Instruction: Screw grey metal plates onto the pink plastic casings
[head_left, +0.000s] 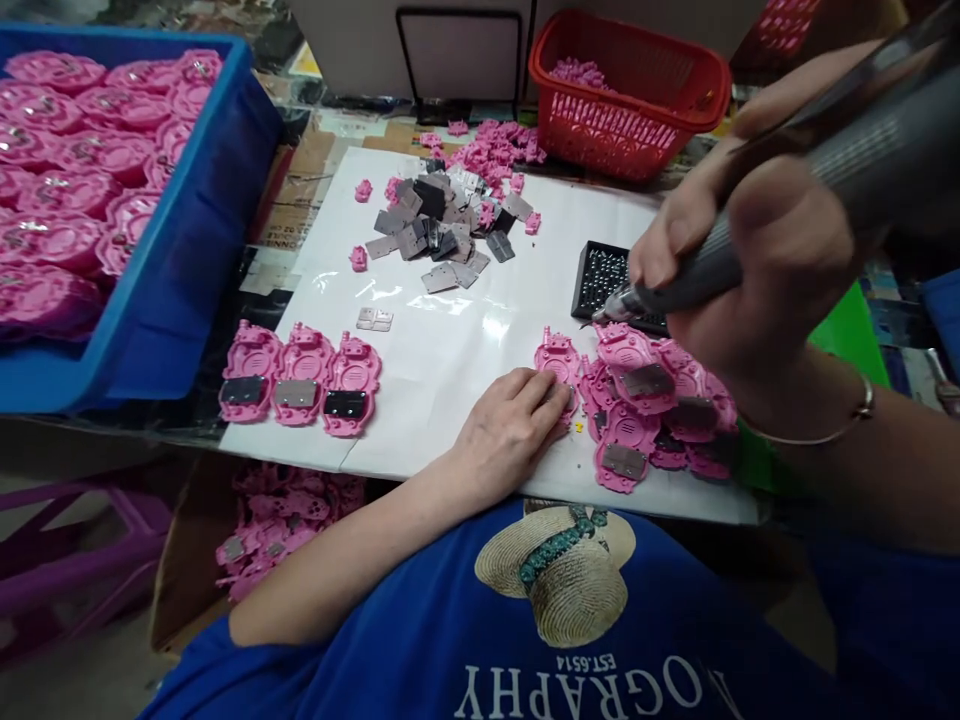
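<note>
My right hand (757, 250) is wrapped around a grey electric screwdriver (847, 170). Its tip points down at the near edge of a black screw tray (590, 283) with many small screws. My left hand (514, 430) lies low on the white work surface, fingers curled over a pink plastic housing (557, 352) and covering its lower part. Just right of that, several pink housings with metal plates (624, 462) are heaped. Three more housings (298, 370) stand in a row at the left, each with a plate screwed on. Near them lies a loose metal plate (374, 319).
Loose metal plates (442, 225) and small pink parts (499, 150) are piled at the back. Behind them are a red basket (630, 90) and a black wire stand (459, 12). A blue crate (251, 110) of pink housings stands left. Below the edge is a box of pink parts (292, 520).
</note>
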